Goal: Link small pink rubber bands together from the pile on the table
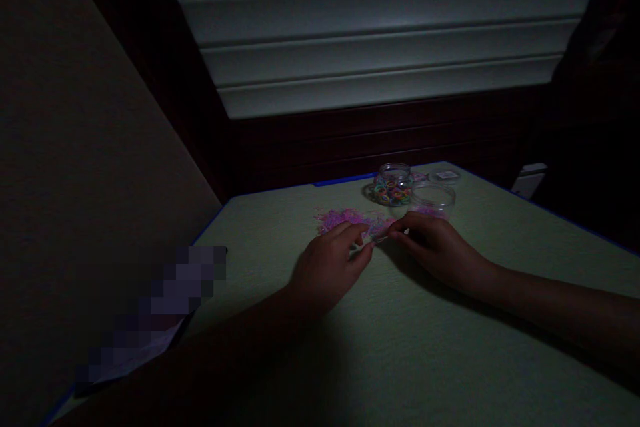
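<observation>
A loose pile of small pink and purple bands (342, 217) lies on the green table. My left hand (333, 263) is just in front of it, thumb and fingers apart, the thumb tip near a thin, small item at my right fingertips. My right hand (434, 245) is closed in a pinch on that item, too small and dark to name. Behind the hands stands a clear jar of multicoloured bands (393, 195). Beside it, a second clear container (434, 198) has some pink pieces at its bottom, partly hidden by my right hand.
A clear round lid (444, 175) lies near the back corner of the green table (430, 360). A blurred flat item (165, 320) is at the left edge. A wall rises at the left, and a slatted shutter (390, 33) stands behind the table.
</observation>
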Motion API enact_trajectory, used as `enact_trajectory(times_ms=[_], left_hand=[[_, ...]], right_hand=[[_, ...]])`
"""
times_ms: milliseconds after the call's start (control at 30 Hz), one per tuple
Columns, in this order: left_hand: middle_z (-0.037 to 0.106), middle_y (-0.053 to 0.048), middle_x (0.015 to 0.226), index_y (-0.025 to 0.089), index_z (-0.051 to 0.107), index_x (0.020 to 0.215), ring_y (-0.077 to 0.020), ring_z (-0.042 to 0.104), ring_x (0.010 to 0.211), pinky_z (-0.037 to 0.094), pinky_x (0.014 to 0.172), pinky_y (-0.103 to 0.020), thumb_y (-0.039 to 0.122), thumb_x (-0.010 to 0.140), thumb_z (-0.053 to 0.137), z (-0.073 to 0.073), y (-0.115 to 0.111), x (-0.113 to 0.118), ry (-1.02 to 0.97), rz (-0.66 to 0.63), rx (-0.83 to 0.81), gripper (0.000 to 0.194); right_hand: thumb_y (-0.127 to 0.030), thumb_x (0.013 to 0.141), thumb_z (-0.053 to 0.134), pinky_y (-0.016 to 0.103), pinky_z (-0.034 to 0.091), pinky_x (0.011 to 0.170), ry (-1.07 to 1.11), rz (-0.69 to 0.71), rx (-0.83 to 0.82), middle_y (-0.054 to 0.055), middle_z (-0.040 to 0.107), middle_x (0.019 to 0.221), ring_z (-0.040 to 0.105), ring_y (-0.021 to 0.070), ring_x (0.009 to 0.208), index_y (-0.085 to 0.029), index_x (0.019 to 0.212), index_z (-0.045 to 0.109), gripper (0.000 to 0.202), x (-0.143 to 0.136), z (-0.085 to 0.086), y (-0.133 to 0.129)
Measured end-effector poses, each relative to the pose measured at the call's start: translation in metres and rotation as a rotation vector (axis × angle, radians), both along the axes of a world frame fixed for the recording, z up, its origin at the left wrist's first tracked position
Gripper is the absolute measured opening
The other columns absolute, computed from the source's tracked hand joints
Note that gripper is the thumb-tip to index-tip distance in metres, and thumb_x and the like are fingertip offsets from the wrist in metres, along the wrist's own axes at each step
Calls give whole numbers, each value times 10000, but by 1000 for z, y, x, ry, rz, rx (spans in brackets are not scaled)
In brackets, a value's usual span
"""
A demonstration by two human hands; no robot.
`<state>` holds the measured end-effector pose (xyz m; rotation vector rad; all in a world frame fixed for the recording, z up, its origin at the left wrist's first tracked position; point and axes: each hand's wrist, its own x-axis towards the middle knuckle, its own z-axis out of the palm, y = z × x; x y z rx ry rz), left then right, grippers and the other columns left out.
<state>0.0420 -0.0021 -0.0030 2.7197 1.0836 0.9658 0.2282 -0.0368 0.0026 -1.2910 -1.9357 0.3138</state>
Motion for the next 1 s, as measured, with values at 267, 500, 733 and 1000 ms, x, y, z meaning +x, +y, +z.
enact_trajectory(times_ms=[267, 500, 733, 1000], left_hand=[[554, 1, 763, 199, 546, 1004, -84, 469, 583, 383, 546, -200, 276, 796, 494, 3, -2, -1, 30, -146, -51, 228], [572, -6, 789, 201, 566, 973, -97, 508, 663, 395, 607, -211, 268, 841, 424, 4, -3, -1, 105, -193, -42, 206], [589, -25, 820, 175, 575, 920, -112, 534, 731, 415, 659, -223, 233, 855, 389, 2, -1, -1, 69, -209, -32, 206], [578, -20, 822, 174, 561, 915, -114, 528, 739, 426, 689, -243, 228, 874, 355, 4, -2, -1, 111, -193, -35, 217]], right_hand=[[-217, 804, 476, 231, 407, 664, -24, 44, -2, 19, 618, 790, 551, 128, 724, -184, 812, 606, 135, 3, 6, -4], [-207, 804, 472, 220, 413, 658, -12, 99, -3, 17, 613, 796, 551, 118, 724, -187, 823, 605, 136, -1, 4, -6], [-209, 807, 458, 228, 423, 647, -2, 90, -12, 21, 623, 790, 561, 126, 715, -188, 801, 603, 147, 0, 4, -6], [-226, 807, 460, 220, 419, 638, 13, 89, -42, 11, 621, 779, 558, 118, 699, -189, 789, 597, 143, 0, 5, -7]])
